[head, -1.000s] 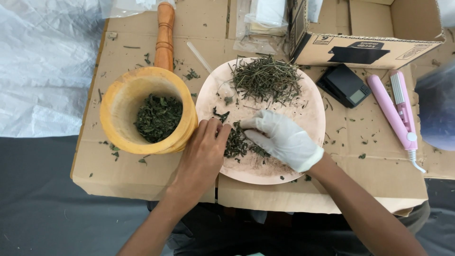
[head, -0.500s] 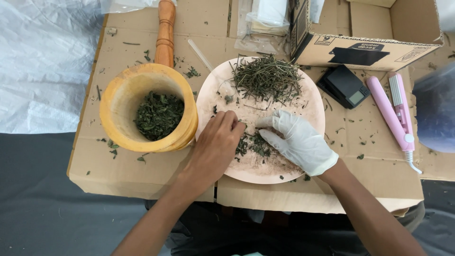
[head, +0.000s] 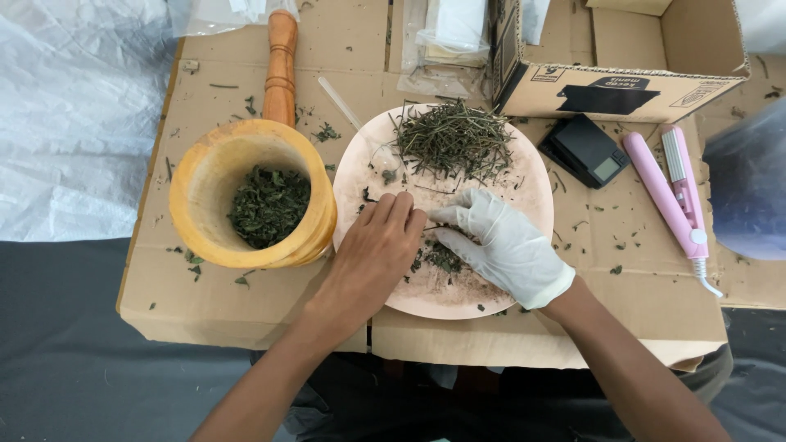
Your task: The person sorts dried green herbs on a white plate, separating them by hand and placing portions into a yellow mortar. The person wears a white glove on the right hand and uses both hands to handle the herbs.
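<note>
A round pink plate lies on flattened cardboard. A heap of dried herb stems fills its far side, and a small pile of crumbled green leaves sits near the middle. My bare left hand rests palm down on the plate's left half, fingers together. My right hand, in a white glove, is just to its right. A thin herb stem runs between the fingertips of both hands. Left of the plate stands a yellow wooden mortar holding crushed green leaves.
A wooden pestle lies behind the mortar. A small black digital scale, a pink hair straightener and an open cardboard box are at the right. Plastic sheeting covers the left; a clear tub is far right.
My left hand has slid right and further onto the plate, meeting the gloved hand. The gloved hand shifted slightly right, and the two now share a stem.
</note>
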